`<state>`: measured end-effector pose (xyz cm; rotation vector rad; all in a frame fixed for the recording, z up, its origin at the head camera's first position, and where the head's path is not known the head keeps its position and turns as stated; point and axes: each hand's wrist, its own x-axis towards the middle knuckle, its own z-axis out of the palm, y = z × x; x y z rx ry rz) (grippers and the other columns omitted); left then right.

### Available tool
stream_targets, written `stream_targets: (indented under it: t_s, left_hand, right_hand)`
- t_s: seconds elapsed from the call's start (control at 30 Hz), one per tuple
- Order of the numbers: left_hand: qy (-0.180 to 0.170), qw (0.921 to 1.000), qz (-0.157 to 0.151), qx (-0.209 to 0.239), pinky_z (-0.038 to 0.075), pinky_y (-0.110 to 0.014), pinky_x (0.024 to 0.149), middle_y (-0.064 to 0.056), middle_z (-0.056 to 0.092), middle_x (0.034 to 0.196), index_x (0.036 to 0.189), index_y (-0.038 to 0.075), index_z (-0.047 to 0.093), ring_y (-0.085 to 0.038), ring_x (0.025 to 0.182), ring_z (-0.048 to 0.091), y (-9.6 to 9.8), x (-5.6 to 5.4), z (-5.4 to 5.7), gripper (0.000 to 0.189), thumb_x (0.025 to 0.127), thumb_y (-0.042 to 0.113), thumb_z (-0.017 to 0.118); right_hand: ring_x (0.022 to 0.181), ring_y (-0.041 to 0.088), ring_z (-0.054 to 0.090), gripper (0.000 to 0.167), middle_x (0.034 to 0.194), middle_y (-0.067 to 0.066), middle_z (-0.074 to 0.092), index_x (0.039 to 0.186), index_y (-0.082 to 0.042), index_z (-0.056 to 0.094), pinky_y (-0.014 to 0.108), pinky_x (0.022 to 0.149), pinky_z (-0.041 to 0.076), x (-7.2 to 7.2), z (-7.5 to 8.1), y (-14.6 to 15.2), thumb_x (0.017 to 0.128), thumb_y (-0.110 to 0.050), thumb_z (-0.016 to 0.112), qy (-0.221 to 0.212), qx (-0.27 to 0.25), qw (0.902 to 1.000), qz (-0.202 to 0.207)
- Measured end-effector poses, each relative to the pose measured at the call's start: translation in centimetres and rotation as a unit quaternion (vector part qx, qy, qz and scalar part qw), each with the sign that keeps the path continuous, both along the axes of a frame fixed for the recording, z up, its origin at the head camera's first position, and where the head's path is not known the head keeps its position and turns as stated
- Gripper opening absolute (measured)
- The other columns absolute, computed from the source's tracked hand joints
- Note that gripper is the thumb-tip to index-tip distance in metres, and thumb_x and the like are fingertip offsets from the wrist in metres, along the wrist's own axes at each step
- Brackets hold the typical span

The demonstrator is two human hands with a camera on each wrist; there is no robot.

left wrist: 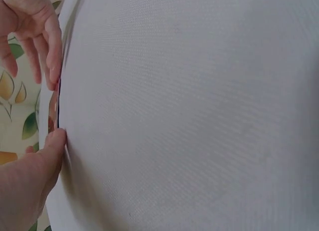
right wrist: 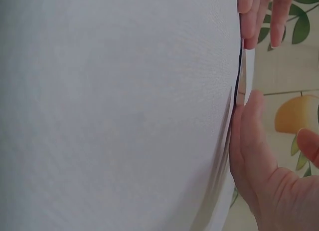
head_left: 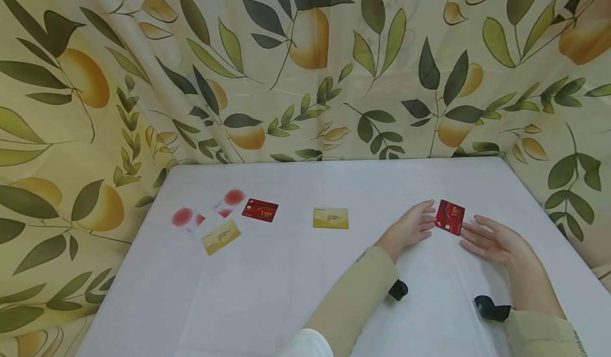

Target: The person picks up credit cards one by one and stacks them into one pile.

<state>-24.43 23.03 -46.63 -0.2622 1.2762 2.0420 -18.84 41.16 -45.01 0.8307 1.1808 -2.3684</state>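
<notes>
Far left, two spotted cards (head_left: pixel 183 217) (lettering's too tiny for me), then a gold card (head_left: pixel 221 237), a red card (head_left: pixel 260 210) reading "VIP", and a second gold card (head_left: pixel 331 218) with illegible script. Then the left hand (head_left: pixel 412 225), fingers loosely extended to the other red card (head_left: pixel 450 217), its "VIP" sideways. Right hand (head_left: pixel 496 240) meets its far edge, fingers spread, no pinch. Seems like squaring-up; next probably calls for light fingertip nudges.
</notes>
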Motion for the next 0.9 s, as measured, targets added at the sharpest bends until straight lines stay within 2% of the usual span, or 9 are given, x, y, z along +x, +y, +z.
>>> stream_targets:
  t_s: [0.33, 0.57, 0.7, 0.83, 0.9]
  left_hand:
    - [0.009, 0.9993, 0.021, -0.031, 0.034, -0.052, 0.101, -0.022, 0.059, 0.110, 0.114, -0.001, 0.057, -0.037, 0.112, 0.050, -0.4, 0.1, 0.3, 0.045, 0.089, 0.036, 0.053]
    - [0.018, 0.9993, 0.013, -0.030, 0.037, -0.056, 0.096, -0.023, 0.057, 0.113, 0.116, -0.002, 0.056, -0.038, 0.111, 0.051, -1.2, 0.1, 0.2, 0.045, 0.090, 0.034, 0.053]
    - [0.016, 0.9996, -0.001, -0.023, 0.037, -0.055, 0.096, -0.022, 0.057, 0.116, 0.117, -0.002, 0.056, -0.037, 0.113, 0.051, -1.8, -0.1, 0.1, 0.047, 0.090, 0.036, 0.052]
    - [0.005, 0.9997, -0.002, -0.023, 0.038, -0.056, 0.095, -0.022, 0.059, 0.111, 0.115, -0.002, 0.057, -0.037, 0.110, 0.052, -2.3, -0.4, -0.1, 0.045, 0.090, 0.035, 0.053]
    - [0.002, 0.9996, -0.005, -0.029, 0.039, -0.057, 0.094, -0.022, 0.059, 0.109, 0.115, -0.002, 0.058, -0.037, 0.108, 0.053, -2.5, -0.5, -0.1, 0.045, 0.090, 0.035, 0.053]
  right_hand:
    - [0.082, 0.027, 0.066, 0.034, 0.080, 0.009, 0.068, 0.114, -0.033, 0.038, 0.045, 0.089, 0.047, 0.0, 0.0, -0.1, 0.088, -0.031, 0.059, -0.014, -0.031, 0.9994, 0.000]
    - [0.083, 0.028, 0.066, 0.024, 0.082, 0.011, 0.067, 0.109, -0.027, 0.044, 0.044, 0.090, 0.047, -0.1, -0.2, -0.2, 0.089, -0.031, 0.057, -0.018, -0.047, 0.9987, 0.006]
    - [0.083, 0.028, 0.066, 0.014, 0.082, 0.011, 0.067, 0.095, -0.018, 0.057, 0.043, 0.090, 0.047, -0.2, -0.3, -0.2, 0.090, -0.031, 0.056, -0.012, -0.047, 0.9987, 0.014]
    - [0.082, 0.025, 0.066, 0.027, 0.083, 0.008, 0.068, 0.079, -0.012, 0.065, 0.040, 0.088, 0.049, -0.2, -0.3, -0.4, 0.093, -0.030, 0.052, 0.006, -0.025, 0.9985, 0.049]
    - [0.082, 0.024, 0.066, 0.027, 0.084, 0.006, 0.068, 0.079, -0.012, 0.065, 0.039, 0.085, 0.051, -0.2, -0.3, -0.6, 0.094, -0.030, 0.050, 0.017, -0.008, 0.9973, 0.070]
